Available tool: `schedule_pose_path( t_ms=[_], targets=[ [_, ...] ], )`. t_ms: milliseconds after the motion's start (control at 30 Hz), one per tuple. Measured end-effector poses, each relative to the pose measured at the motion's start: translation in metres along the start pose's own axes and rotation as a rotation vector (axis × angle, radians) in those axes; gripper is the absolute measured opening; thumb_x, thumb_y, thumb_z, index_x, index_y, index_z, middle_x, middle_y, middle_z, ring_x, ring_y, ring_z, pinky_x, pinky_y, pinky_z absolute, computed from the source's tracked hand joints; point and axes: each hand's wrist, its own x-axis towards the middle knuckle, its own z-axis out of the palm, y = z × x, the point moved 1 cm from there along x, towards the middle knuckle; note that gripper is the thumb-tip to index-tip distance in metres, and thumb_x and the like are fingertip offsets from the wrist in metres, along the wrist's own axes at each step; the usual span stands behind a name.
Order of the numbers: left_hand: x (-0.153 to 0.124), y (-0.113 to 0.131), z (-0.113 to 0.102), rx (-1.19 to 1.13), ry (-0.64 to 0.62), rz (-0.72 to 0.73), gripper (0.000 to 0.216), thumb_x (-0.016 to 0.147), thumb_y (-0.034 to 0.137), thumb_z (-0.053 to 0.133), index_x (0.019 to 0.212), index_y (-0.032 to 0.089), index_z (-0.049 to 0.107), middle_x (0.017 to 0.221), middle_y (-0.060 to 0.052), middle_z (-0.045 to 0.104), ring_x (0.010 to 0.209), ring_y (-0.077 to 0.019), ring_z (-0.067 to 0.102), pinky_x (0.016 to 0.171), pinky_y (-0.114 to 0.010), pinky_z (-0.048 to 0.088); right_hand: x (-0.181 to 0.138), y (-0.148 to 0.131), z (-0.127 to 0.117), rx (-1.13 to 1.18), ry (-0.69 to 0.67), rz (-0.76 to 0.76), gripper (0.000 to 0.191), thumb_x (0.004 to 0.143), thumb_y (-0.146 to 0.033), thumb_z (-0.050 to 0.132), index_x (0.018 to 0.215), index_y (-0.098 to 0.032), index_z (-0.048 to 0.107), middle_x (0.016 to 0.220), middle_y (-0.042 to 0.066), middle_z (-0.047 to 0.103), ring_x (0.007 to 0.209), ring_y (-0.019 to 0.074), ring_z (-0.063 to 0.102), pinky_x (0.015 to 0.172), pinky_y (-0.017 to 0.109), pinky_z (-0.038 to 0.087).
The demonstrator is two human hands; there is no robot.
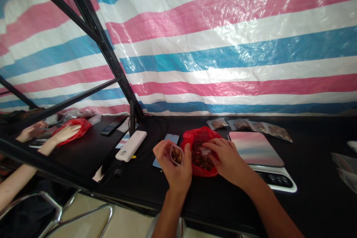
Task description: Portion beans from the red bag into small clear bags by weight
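My left hand (177, 165) is closed around a small clear plastic bag (176, 155), its mouth open toward me and brown pieces showing inside. Just right of it lies an open red plastic bag (205, 172) full of small dark reddish-brown dried pieces (198, 158). My right hand (227, 160) reaches into the red bag, its fingers closed on a small clear plastic piece (205, 151); whether that is a scoop or a cup I cannot tell. A blue phone (173, 138) lies partly hidden behind my left hand.
A kitchen scale (256, 148) with a shiny plate stands right of the red bag. Behind it lie several filled clear packets (279, 131). Left are a white power bank (131, 145) and a black metal frame (111, 59). Beyond it, a co-worker's hand (68, 132) touches another red bag (83, 126).
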Motion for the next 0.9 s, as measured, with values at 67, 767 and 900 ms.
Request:
schedule_pose_path(
  t_ms=[67, 767, 900],
  targets=[
    [-0.001, 0.005, 0.001, -0.014, 0.006, 0.082, 0.052, 0.086, 0.022, 0.074, 0.126, 0.026, 0.041, 0.113, -0.005, 0.045, 0.091, -0.0147, 0.059, 0.075, -0.028, 0.052, 0.000, -0.005, -0.004, -0.001, 0.085, -0.027, 0.053, 0.077, 0.000, 0.050, 0.121, -0.023, 0.068, 0.126, 0.009, 0.069, 0.123, 0.0291, 0.060, 0.105, 0.052, 0.041],
    [-0.018, 0.007, 0.011, -0.055, -0.287, -0.010, 0.074, 0.083, 0.021, 0.077, 0.143, 0.031, 0.035, 0.139, -0.012, 0.042, 0.128, -0.0269, 0.054, 0.107, -0.047, 0.049, 0.005, -0.049, -0.022, 0.554, 0.295, 0.128, 0.018, 0.093, -0.039, 0.062, 0.090, -0.023, 0.070, 0.086, 0.003, 0.073, 0.080, 0.0202, 0.068, 0.075, 0.033, 0.056],
    [-0.024, 0.005, 0.013, -0.118, -0.414, -0.378, 0.070, 0.092, 0.028, 0.067, 0.151, 0.025, 0.030, 0.134, -0.014, 0.057, 0.125, -0.0262, 0.061, 0.106, -0.043, 0.051, 0.005, -0.048, -0.021, 0.607, 0.102, 0.069, 0.019, 0.094, -0.039, 0.061, 0.094, -0.023, 0.072, 0.093, 0.003, 0.077, 0.085, 0.0204, 0.071, 0.080, 0.033, 0.058]
  ],
)
